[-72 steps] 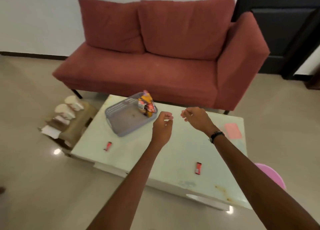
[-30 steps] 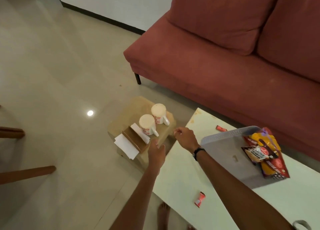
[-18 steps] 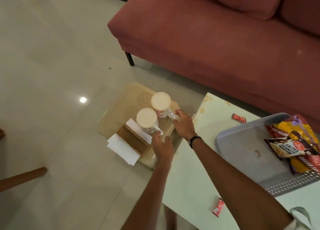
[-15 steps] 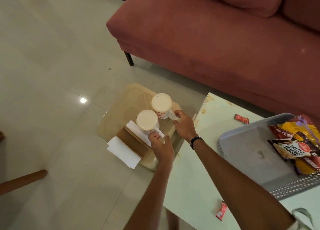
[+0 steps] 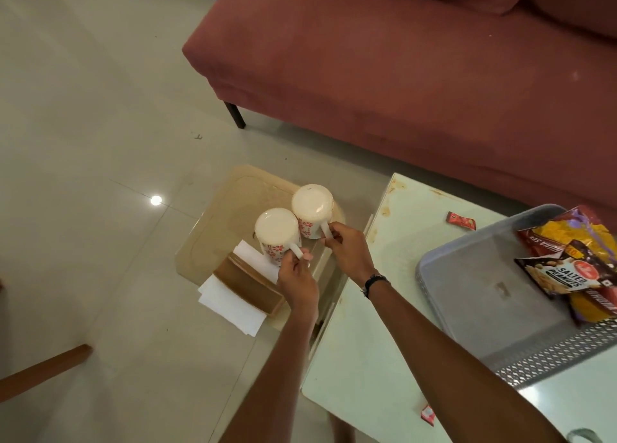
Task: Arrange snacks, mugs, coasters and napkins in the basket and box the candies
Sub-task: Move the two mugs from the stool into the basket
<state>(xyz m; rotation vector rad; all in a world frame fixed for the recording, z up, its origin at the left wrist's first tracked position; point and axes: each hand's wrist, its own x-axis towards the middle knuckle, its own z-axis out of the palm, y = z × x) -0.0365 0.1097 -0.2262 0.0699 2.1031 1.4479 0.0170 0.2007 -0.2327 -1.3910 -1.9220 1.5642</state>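
Two white mugs with red patterns stand upside down on a low beige stool (image 5: pixel 220 215) left of the table. My left hand (image 5: pixel 295 275) grips the handle of the near mug (image 5: pixel 277 230). My right hand (image 5: pixel 347 249) grips the handle of the far mug (image 5: pixel 312 205). Beside the near mug lie brown coasters (image 5: pixel 247 284) on white napkins (image 5: pixel 230 305). The grey basket (image 5: pixel 467 302) sits on the white table (image 5: pixel 374 342) and holds snack packets (image 5: pixel 574 269) at its right end. Red candies lie on the table, one at the back (image 5: pixel 461 220) and one at the front (image 5: pixel 427 414).
A red sofa (image 5: pixel 400 62) runs along the far side of the table, one dark leg (image 5: pixel 235 115) on the tiled floor. A wooden furniture leg (image 5: pixel 43 367) juts in at the lower left. A grey handle shape (image 5: pixel 582 436) shows at the bottom right edge.
I have turned from the table toward the stool at its left. Both hands reached down to the upturned mugs and closed on their handles.
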